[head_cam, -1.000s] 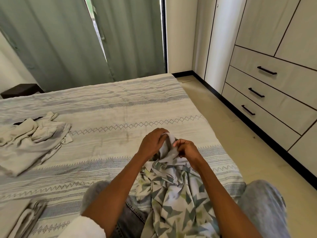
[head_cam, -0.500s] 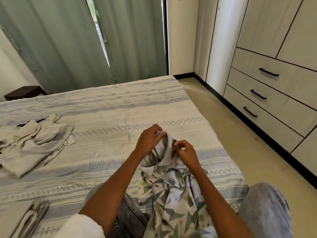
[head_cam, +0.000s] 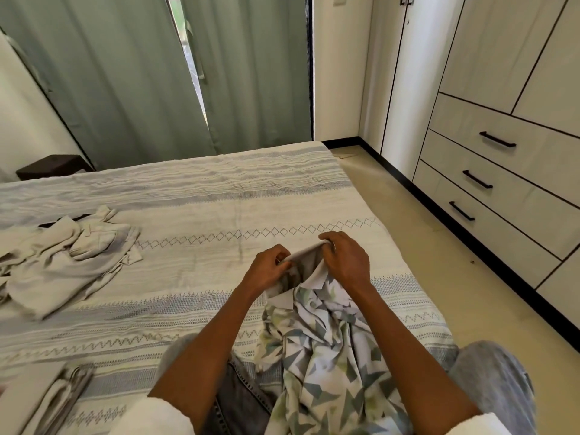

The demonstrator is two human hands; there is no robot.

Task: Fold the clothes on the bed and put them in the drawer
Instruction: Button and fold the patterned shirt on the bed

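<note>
Both hands had spread apart, left hand [head_cam: 266,267] and right hand [head_cam: 344,262] fingers clamped on the patterned shirt [head_cam: 326,346] collar at 6 o'clock on the bed [head_cam: 219,221]; probably straightening it, then laying it flat.

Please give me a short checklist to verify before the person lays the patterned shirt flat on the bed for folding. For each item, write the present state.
1. Both hands grip the patterned shirt at its collar: left hand and right hand pinch it. Ok.
2. Free space on the bed ahead of the hands: ok.
3. Beige clothes pile lies apart, to the left: ok.
4. Shirt spread out: not ok, it is bunched over the lap.
5. Shirt buttons closed: cannot tell.
6. Drawers open to receive clothes: not ok, all three look closed.
</note>
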